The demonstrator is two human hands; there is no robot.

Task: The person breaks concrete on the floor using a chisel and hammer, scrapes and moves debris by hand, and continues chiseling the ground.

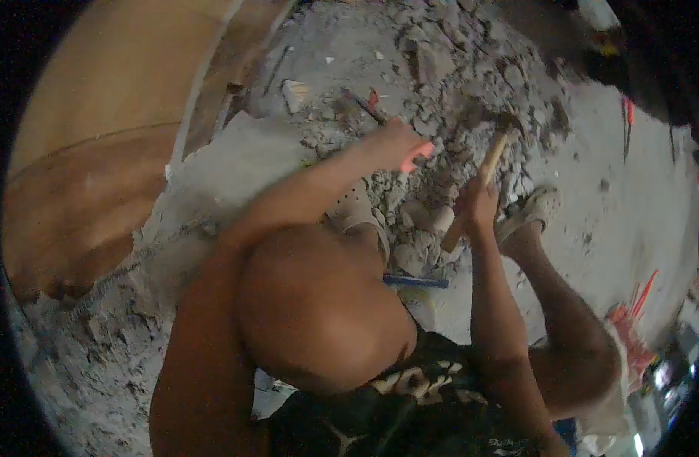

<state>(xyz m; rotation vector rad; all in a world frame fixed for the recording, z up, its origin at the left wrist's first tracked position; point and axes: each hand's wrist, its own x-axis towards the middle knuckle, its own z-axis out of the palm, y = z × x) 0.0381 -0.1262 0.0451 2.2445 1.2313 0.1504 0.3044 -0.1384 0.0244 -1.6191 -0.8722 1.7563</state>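
Two hand tools were in use at floor level, one to each hand, above a spread of broken rubble [429, 194]. The left hand [399, 145] was closed around a chisel [367, 107], its pinkish-red handle end showing beside the fingers and its dark shaft pointing forward and to the left. Contact between the chisel tip and the ground could not be confirmed. The right hand [477, 204] was wrapped around the wooden handle of a hammer [492, 158]; the dark head lay at the far end, over or against the debris, and the two tools stood apart.

Progress was judged as partial. Done: a considerable quantity of grey material had been reduced to loose lumps and crumbs, lying between and beyond the pale perforated clogs [546, 207]. Outstanding: a smooth grey patch [250, 156] to the left appeared largely unbroken, with a ragged edge near the brown panel [98, 99], and the fragments lay ungathered on the floor.

Also noted: a blue strip [415, 282] close to the near edge of the rubble, and a red-handled tool [630, 114] on the floor to the right, well apart from both hands.
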